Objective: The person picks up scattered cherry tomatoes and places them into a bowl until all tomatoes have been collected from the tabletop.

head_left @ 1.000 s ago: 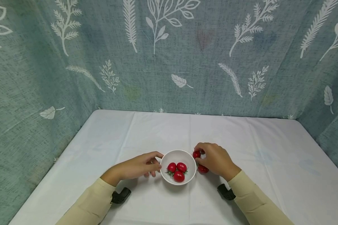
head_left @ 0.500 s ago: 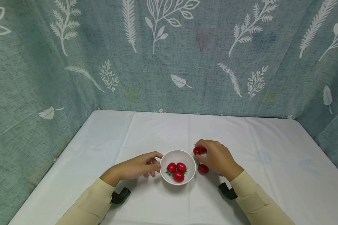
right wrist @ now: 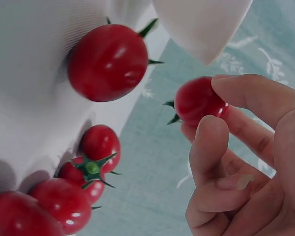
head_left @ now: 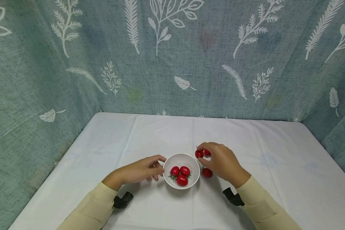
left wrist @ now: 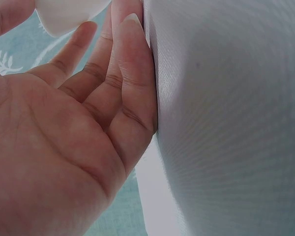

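Note:
In the head view a white bowl (head_left: 181, 156) stands on the table with three red cherry tomatoes (head_left: 182, 180) inside. My left hand (head_left: 141, 168) is at its left side, thumb and index fingertips touching the outer wall near the rim. The left wrist view shows the palm, with part of the bowl (left wrist: 69, 12) above the index fingertip. My right hand (head_left: 222, 161) pinches a cherry tomato (right wrist: 199, 101) between thumb and fingers, just right of the bowl. A larger-looking cherry tomato (right wrist: 108, 63) with green sepals lies on the cloth nearby.
Several more cherry tomatoes (right wrist: 61, 204) lie in a row in the right wrist view; in the head view my right hand mostly covers them. White cloth (head_left: 126, 137) covers the table. A green leaf-patterned curtain (head_left: 172, 70) encloses its back and sides.
My right hand has moved slightly away from me, and the pinched tomato has shifted a little toward the bowl's far right side. My left hand and the bowl stay practically still.

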{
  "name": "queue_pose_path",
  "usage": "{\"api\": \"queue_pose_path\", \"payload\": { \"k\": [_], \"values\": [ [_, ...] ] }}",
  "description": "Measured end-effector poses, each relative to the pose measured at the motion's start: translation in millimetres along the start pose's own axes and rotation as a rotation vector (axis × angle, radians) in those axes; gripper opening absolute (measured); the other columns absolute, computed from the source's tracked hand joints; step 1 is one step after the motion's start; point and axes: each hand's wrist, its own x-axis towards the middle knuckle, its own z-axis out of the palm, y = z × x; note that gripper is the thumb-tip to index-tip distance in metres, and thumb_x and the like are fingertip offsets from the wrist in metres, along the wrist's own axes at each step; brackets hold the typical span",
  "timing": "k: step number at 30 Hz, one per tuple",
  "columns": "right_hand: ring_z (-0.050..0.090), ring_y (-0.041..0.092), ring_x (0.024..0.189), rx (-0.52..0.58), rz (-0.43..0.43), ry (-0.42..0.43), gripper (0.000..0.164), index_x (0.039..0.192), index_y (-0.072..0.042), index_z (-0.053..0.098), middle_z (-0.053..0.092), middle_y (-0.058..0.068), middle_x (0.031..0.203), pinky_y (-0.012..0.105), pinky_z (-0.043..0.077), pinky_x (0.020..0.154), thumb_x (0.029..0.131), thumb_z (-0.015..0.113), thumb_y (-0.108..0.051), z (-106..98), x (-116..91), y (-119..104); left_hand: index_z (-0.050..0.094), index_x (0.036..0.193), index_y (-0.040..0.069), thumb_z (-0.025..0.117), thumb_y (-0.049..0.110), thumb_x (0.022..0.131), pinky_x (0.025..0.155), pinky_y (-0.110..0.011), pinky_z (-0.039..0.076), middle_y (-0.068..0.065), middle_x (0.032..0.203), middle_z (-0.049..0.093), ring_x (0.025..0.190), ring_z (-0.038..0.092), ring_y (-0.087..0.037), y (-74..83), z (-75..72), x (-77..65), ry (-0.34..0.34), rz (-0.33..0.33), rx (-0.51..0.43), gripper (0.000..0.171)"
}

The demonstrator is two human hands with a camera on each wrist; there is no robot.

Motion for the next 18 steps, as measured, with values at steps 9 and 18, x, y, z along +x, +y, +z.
{"api": "queue_pose_path", "payload": {
  "k": [9, 18],
  "values": [
    [0.067, 0.018, 0.087, 0.012, -0.029, 0.022, 0.032, 0.109, -0.02, 0.073, 0.073, -0.006, 0.101, 0.025, 0.053, 0.068, 0.08, 0.085, -0.017, -2.6, -4.7, -10.1, 0.051, 0.138, 0.017, 0.056, 0.035, 0.102, 0.076, -0.035, 0.052, -0.007, 0.105, 0.064, 0.089, 0.063, -0.021, -0.8, 0.4, 0.6, 0.001, -0.002, -0.002, 0.04],
    [0.068, 0.015, 0.088, 0.018, -0.099, 0.032, 0.029, 0.106, -0.021, 0.072, 0.073, -0.008, 0.106, 0.029, 0.056, 0.073, 0.08, 0.085, -0.017, -0.3, -8.8, -19.9, 0.051, 0.138, 0.017, 0.057, 0.035, 0.101, 0.075, -0.035, 0.052, -0.007, 0.105, 0.064, 0.089, 0.064, -0.02, -2.3, 0.4, 1.5, 0.001, -0.001, 0.0, 0.041]
  ]
}}
